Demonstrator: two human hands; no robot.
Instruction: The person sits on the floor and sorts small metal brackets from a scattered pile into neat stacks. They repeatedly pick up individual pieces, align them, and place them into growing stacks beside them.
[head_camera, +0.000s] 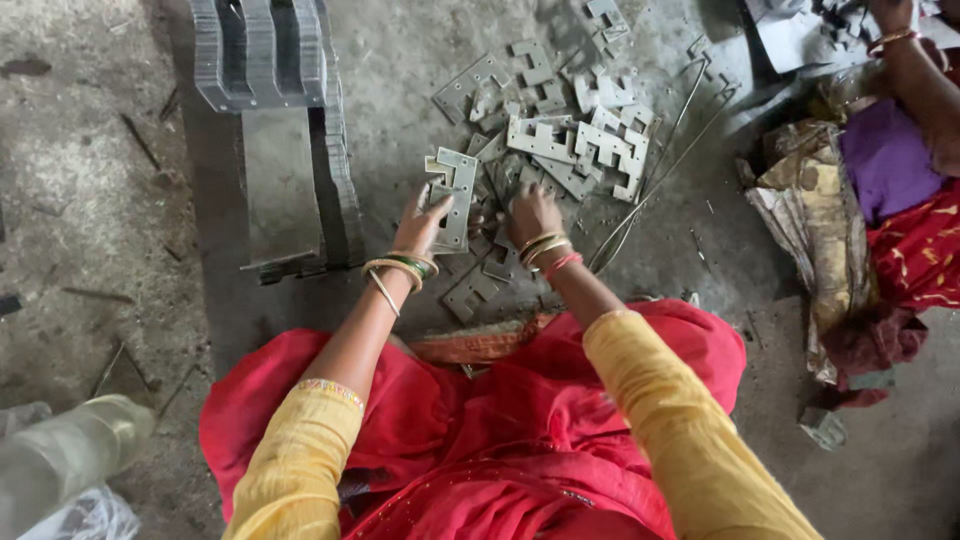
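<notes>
Both arms reaching forward, left hand (424, 222) fingers curled, right hand (532, 213) palm down

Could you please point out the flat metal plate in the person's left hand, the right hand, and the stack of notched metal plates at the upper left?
flat metal plate (458, 200), head view, middle of its face.
right hand (532, 215), head view, back of the hand.
stack of notched metal plates (262, 50), head view, top of the stack.
</notes>
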